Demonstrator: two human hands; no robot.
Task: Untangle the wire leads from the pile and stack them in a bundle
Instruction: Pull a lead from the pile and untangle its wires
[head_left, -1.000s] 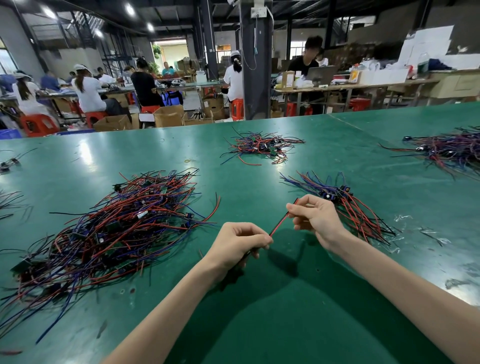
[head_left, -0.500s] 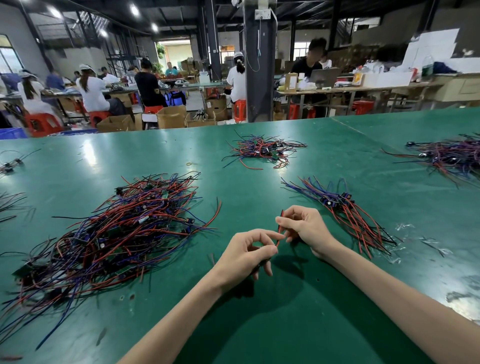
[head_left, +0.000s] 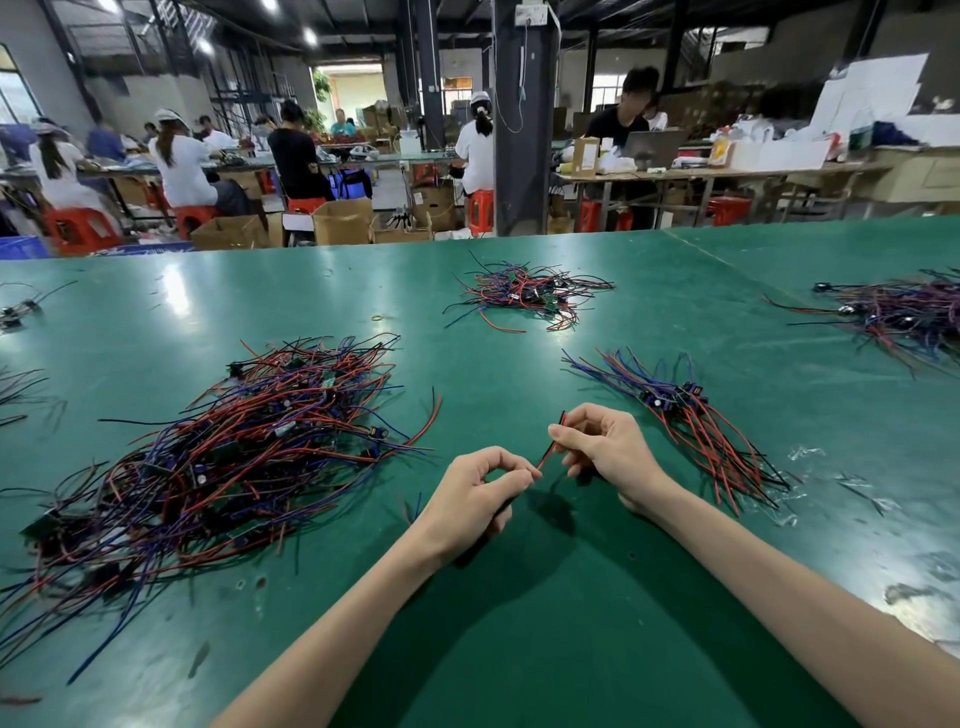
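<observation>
Nearly touching, left hand (head_left: 478, 493) and right hand (head_left: 608, 447) both pinch one red wire lead (head_left: 546, 457).

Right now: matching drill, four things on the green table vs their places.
1 large tangled pile of red, blue and black wire leads
2 neat red-and-blue lead bundle
3 single red wire lead
4 small yellow loop

A right of right hand
B bare green table beyond large pile
C left of left hand
D pinched between both hands

Pairs: 1-C, 2-A, 3-D, 4-B

left forearm (head_left: 332, 618), right forearm (head_left: 769, 587): bare | left grip (head_left: 467, 501), right grip (head_left: 610, 447): bare
</observation>
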